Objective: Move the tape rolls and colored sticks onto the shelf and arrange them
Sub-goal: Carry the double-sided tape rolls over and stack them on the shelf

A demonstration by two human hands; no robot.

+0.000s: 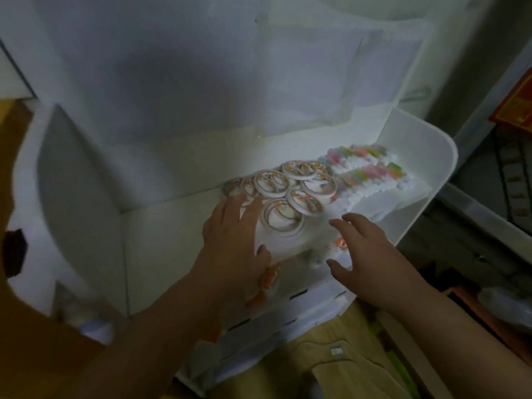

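Both hands spread open: left hand (230, 234) touches tape rolls (283, 191), right hand (364, 251) hovers.

bare shelf floor (161, 254) left, tape rolls (283, 191) and sticks (365, 171) crowding right

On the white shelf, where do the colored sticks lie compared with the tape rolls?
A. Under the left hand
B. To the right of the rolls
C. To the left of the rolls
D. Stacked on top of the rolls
B: the colored sticks lie in rows toward the shelf's right end, just right of the clustered tape rolls.
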